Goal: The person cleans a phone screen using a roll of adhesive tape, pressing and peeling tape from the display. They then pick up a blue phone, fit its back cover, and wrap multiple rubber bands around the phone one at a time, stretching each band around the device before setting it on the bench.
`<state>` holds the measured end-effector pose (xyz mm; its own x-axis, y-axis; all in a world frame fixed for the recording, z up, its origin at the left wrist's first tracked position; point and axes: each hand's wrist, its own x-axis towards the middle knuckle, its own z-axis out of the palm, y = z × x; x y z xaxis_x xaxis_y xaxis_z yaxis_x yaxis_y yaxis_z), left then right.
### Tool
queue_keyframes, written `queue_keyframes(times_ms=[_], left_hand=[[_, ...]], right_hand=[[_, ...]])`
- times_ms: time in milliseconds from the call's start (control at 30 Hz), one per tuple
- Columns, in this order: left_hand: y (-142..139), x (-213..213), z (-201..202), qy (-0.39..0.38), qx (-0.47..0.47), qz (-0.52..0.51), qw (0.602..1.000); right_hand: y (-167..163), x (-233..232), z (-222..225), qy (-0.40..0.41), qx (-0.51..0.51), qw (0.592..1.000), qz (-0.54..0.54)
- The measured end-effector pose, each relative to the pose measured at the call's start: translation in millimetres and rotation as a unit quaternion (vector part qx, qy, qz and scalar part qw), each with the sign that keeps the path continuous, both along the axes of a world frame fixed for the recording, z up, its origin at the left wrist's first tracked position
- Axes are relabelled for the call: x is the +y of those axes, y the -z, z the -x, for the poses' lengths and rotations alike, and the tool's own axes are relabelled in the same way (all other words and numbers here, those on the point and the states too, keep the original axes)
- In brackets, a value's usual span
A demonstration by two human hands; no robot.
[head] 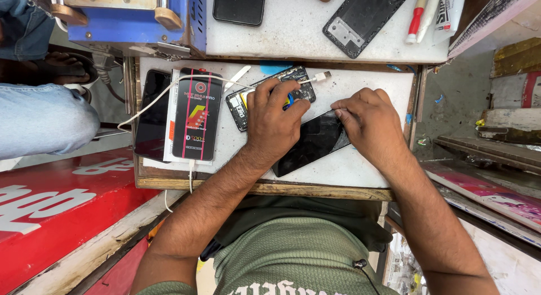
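At the far left of the frame a person's knee in pale jeans (42, 117) shows beside a red painted board (62, 199) at lower left, and a blue machine (138, 19) sits at upper left. Just right of these, on the white work surface (360, 165), a dark phone (152, 112) lies under a white cable (152, 103), touching a black and red box (197, 114). In the centre the left hand (273, 123) is curled, its fingertips pinching something small and blue against an opened phone body (270, 95) with its insides showing. Just below and right lies a black screen panel (313, 143), tilted; the right hand (369, 123) presses down on its upper right edge with bent fingers. At upper right lie a black back cover (360, 19) and red and white markers (422, 13).
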<state>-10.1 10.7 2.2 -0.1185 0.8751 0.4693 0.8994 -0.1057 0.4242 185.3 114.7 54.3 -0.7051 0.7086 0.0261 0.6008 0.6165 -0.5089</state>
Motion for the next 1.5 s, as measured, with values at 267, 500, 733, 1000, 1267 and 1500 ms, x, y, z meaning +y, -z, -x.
queue_keyframes(times_ms=[267, 500, 733, 1000, 1267, 1500], left_hand=[[-4, 0, -2, 0.021, 0.002, -0.009, 1.0], [-10, -2, -7, 0.079, 0.014, -0.002, 0.997], [-18, -6, -13, 0.129, 0.003, 0.041, 0.991], [-44, -17, -28, 0.076, 0.038, 0.128, 0.988], [-52, -23, -38, 0.084, 0.051, 0.198, 0.975], [-51, -22, -40, 0.08, 0.05, 0.202, 0.975]], right_hand=[[-3, -1, 0, 0.006, -0.001, 1.0, 0.003], [-2, -1, 4, 0.001, -0.004, 1.0, -0.015], [-2, -2, 4, 0.012, -0.031, 0.999, -0.028], [-5, -2, 11, 0.022, -0.026, 0.999, 0.013], [-2, -7, 14, 0.019, -0.049, 0.998, -0.016], [1, -2, 12, 0.058, -0.034, 0.997, -0.037]])
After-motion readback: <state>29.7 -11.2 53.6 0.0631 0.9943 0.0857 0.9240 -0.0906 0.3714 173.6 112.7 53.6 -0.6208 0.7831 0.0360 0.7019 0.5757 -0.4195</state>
